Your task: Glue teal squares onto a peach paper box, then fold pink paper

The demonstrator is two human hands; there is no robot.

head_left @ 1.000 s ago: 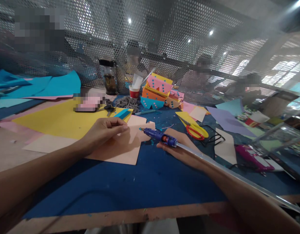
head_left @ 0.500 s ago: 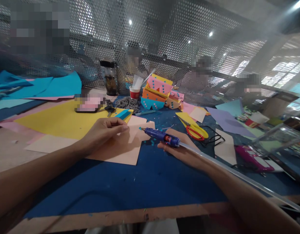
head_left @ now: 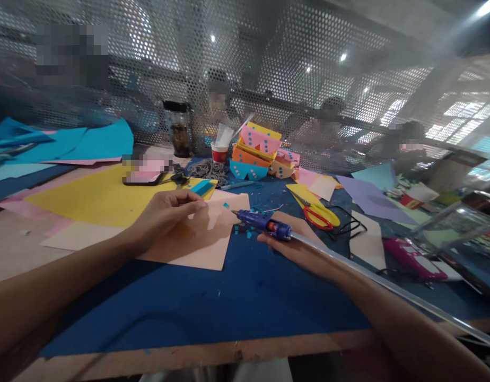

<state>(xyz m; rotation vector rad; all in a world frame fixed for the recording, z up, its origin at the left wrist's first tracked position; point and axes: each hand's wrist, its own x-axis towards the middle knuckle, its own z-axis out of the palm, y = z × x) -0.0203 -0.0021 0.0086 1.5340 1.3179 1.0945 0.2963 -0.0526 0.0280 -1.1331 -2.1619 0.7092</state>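
Note:
My left hand (head_left: 171,212) pinches a peach paper piece (head_left: 239,202) between thumb and fingers, over a larger peach sheet (head_left: 201,252). A tiny blue paper square (head_left: 226,205) shows close to the paper piece. With my right hand (head_left: 295,239) I grip a blue glue gun (head_left: 264,223). Its nozzle points left, just apart from the blue square. A long clear glue stick (head_left: 368,273) runs out of its back over my forearm. Small blue paper squares (head_left: 248,232) lie scattered on the blue mat below the nozzle.
Paper masks (head_left: 255,151) with blue dots are stacked at the back, beside a red-white cup (head_left: 220,152) and a bottle (head_left: 179,130). Scissors (head_left: 318,217) lie on yellow paper to the right. A phone (head_left: 145,174) rests on the yellow sheet (head_left: 89,196). A perforated metal screen stands behind.
The nozzle and the blue square have come slightly apart. The pinched paper piece has shifted a little to the left. My right hand has barely moved.

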